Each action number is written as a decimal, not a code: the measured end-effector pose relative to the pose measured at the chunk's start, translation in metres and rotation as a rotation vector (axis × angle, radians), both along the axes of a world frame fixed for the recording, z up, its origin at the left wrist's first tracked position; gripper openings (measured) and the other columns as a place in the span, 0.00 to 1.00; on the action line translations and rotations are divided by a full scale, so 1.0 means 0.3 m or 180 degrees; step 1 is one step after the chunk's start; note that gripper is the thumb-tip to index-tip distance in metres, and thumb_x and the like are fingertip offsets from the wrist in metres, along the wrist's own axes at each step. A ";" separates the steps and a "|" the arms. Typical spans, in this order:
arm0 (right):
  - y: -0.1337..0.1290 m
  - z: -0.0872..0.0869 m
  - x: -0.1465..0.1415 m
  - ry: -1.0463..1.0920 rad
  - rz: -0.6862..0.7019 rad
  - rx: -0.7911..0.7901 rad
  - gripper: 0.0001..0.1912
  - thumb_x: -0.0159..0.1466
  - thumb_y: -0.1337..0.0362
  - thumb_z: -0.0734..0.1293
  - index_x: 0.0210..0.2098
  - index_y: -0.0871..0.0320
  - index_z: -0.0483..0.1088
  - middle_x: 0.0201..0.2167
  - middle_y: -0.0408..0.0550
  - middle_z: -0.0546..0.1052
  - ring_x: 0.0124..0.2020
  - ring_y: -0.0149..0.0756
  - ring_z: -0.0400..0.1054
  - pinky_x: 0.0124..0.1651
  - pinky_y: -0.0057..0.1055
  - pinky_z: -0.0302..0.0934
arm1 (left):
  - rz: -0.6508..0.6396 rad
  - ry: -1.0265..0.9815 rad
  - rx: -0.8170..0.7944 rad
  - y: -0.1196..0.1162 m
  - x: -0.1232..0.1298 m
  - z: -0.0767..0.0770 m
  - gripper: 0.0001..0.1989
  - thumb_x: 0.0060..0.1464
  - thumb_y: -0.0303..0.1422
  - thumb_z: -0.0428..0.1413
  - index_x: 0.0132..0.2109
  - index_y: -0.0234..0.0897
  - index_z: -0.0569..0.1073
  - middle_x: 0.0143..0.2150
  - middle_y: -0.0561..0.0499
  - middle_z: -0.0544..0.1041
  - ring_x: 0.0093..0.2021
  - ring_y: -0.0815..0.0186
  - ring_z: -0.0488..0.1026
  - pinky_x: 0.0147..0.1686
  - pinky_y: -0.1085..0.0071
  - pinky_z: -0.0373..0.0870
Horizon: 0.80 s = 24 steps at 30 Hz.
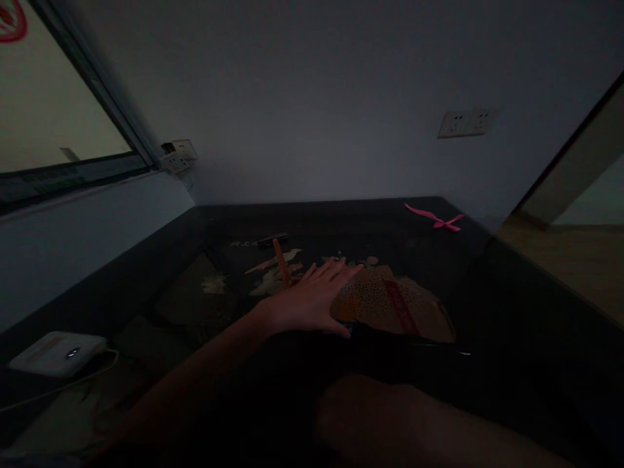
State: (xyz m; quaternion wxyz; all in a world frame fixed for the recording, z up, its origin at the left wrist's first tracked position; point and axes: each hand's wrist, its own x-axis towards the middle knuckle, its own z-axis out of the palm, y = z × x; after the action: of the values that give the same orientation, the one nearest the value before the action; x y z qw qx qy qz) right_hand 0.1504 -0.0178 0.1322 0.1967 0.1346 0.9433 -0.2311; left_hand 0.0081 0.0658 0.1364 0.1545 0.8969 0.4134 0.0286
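Note:
My left hand (316,296) is palm down over the middle of the dark, glossy tabletop (468,279), its fingers spread and nothing gripped. An orange-brown stick-like piece (281,263) rises just beyond its fingers; whether they touch is unclear. Near my left thumb lies a black object (390,337) with a thin shiny edge, its outline lost in the dark. My right hand (361,403) is low in the picture, close behind that black object, its fingers too dark to make out. A printed picture (370,296) with a dotted, fan-like shape shows on the tabletop to the right of my left hand.
A white box-like device (58,354) with a cable sits at the left. A pink ribbon (441,223) lies at the far right corner. A small dark item (273,240) is toward the back. The wall (312,104) with sockets (465,123) rises behind the table.

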 end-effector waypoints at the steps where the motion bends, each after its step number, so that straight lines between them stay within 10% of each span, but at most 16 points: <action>1: -0.009 -0.028 -0.015 -0.0139 0.0060 0.0042 0.16 0.63 0.60 0.63 0.40 0.67 0.75 0.36 0.59 0.79 0.34 0.49 0.75 0.26 0.34 0.66 | -0.0006 0.0080 -0.0126 0.018 0.020 -0.009 0.55 0.41 0.53 0.59 0.67 0.44 0.36 0.69 0.41 0.38 0.67 0.45 0.35 0.60 0.41 0.41; 6: 0.000 -0.102 -0.051 -0.0118 0.0227 0.0143 0.16 0.62 0.60 0.63 0.38 0.68 0.75 0.33 0.60 0.80 0.32 0.48 0.76 0.24 0.34 0.66 | -0.0373 -0.0058 -0.0368 0.084 0.033 -0.031 0.54 0.42 0.49 0.60 0.67 0.44 0.36 0.69 0.44 0.45 0.67 0.50 0.43 0.61 0.52 0.47; 24: 0.012 -0.083 -0.055 -0.0153 0.0199 0.0073 0.18 0.63 0.60 0.63 0.40 0.70 0.75 0.36 0.60 0.79 0.35 0.50 0.75 0.28 0.37 0.69 | -0.0225 0.0186 -0.0028 0.084 -0.012 -0.031 0.54 0.44 0.51 0.58 0.67 0.44 0.32 0.69 0.43 0.45 0.66 0.50 0.48 0.59 0.55 0.47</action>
State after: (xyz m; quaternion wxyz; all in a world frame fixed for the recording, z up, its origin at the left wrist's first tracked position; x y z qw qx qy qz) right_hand 0.1338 -0.0142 0.1073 0.2250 0.1128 0.9446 -0.2107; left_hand 0.0044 0.0910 0.1271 0.1472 0.9107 0.3859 -0.0050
